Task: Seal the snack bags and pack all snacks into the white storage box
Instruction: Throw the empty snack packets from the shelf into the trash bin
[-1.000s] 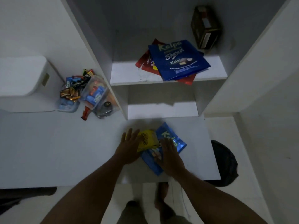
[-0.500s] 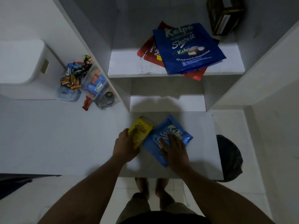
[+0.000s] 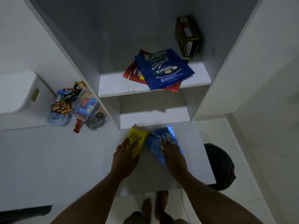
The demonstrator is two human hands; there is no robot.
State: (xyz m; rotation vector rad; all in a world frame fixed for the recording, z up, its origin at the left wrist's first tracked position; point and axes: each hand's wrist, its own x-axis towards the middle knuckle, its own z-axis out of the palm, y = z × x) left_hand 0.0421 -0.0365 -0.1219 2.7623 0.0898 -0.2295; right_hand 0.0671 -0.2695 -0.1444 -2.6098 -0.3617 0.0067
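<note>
Only "Kalpa" legible — blue shelf bag [image 3: 163, 68]; yellow bag [image 3: 137, 138] lettering blurred.

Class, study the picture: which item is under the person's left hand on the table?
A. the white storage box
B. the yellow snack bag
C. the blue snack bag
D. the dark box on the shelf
B: the left hand lies on the yellow snack bag, while the right hand presses on the blue snack bag beside it.
</note>
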